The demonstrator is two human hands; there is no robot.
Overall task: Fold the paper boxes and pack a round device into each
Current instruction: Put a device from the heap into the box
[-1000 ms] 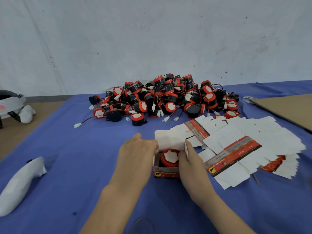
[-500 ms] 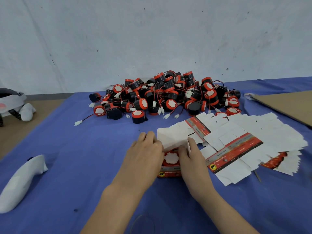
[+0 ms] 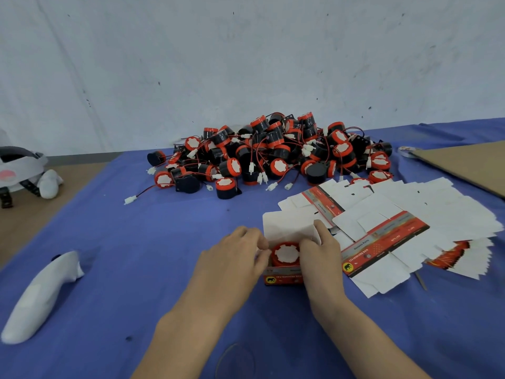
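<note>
Fingers of left hand and right hand pinch box edges, device inside.

Open-topped red-printed box stands upright, white lid flap raised; red-rimmed round device sits inside. Device pile lies beyond the box, flat blanks fan out right of it

We hold our 2 hands palm-down, close together: the left hand and right hand both curl their fingers inward, pinching.
</note>
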